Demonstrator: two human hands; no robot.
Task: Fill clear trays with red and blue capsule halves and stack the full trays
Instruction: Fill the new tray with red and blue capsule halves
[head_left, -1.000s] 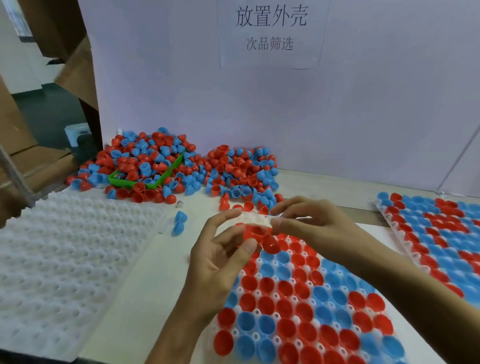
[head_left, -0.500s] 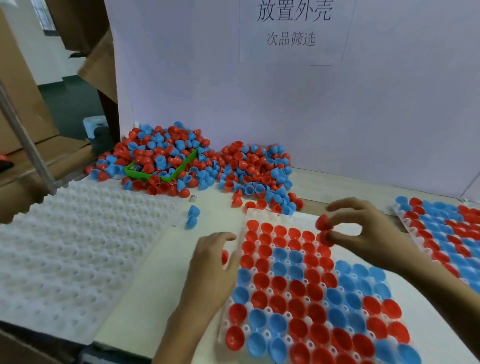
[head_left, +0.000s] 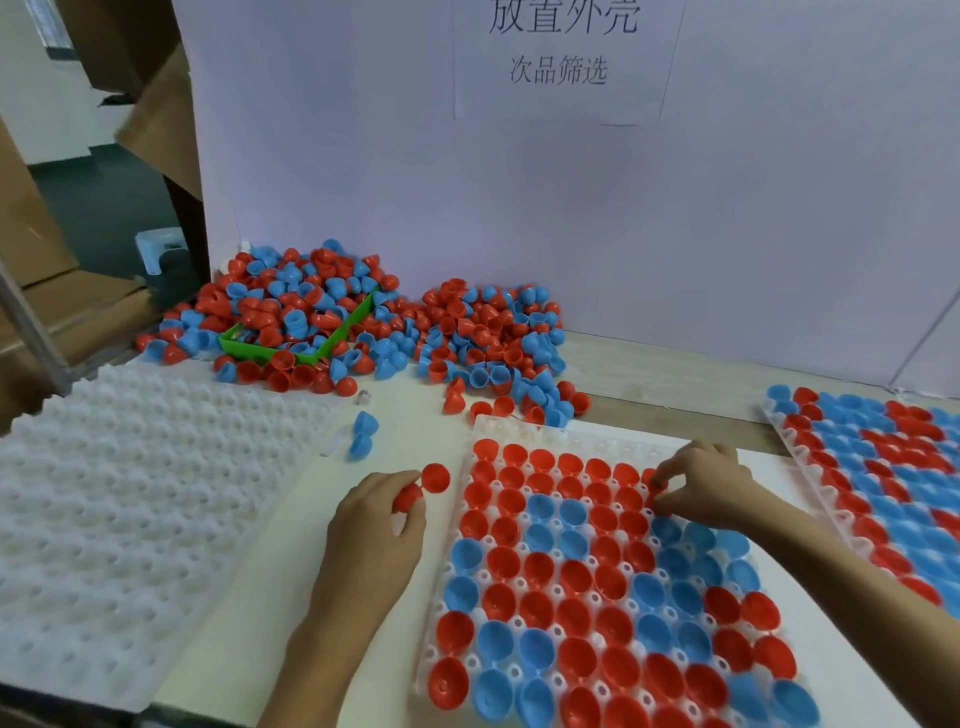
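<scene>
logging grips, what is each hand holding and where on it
Left hand pinches red capsule halves at its fingertips; right hand pinches a red half by its rim.

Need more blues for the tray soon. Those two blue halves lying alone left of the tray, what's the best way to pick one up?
Take the nearer of the two blue halves from above, pinching across its rounded dome with thumb and finger. It lies apart from the pile, on bare table between the empty white tray and the tray being filled, so there seems room on both sides. Its mate touches it at the far side.
</scene>
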